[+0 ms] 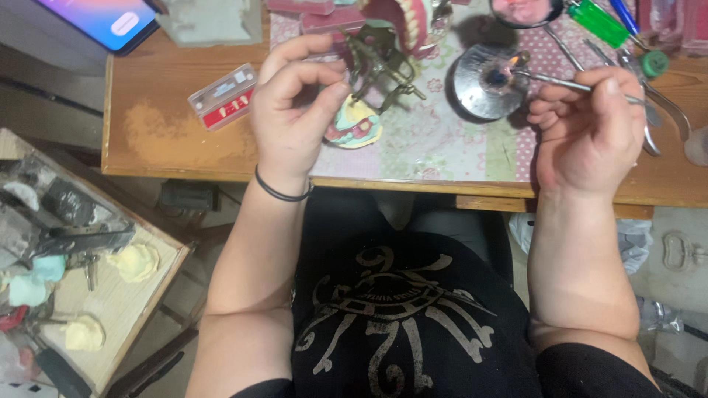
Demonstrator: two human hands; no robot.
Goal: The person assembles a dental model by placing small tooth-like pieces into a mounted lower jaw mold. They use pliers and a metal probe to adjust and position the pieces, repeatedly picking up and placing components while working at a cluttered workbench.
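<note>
My right hand (590, 129) grips a thin metal instrument (553, 79) and holds its tip in the small flame of a round metal burner (483, 85). My left hand (295, 110) hovers over the desk with thumb and fingers pinched together; whether something tiny sits between them I cannot tell. Just beyond it lies a denture with pink gums on a pale base (355, 127). Behind that stands a brass articulator (380, 63) carrying a set of model teeth (405, 22).
A wooden desk (177, 140) carries a floral mat (435, 147), a clear box of teeth (223, 96), pliers (660, 118), a green lighter (597, 22) and a mirror (525, 11). A phone (99, 18) lies far left. A low shelf (140, 295) holds plaster casts.
</note>
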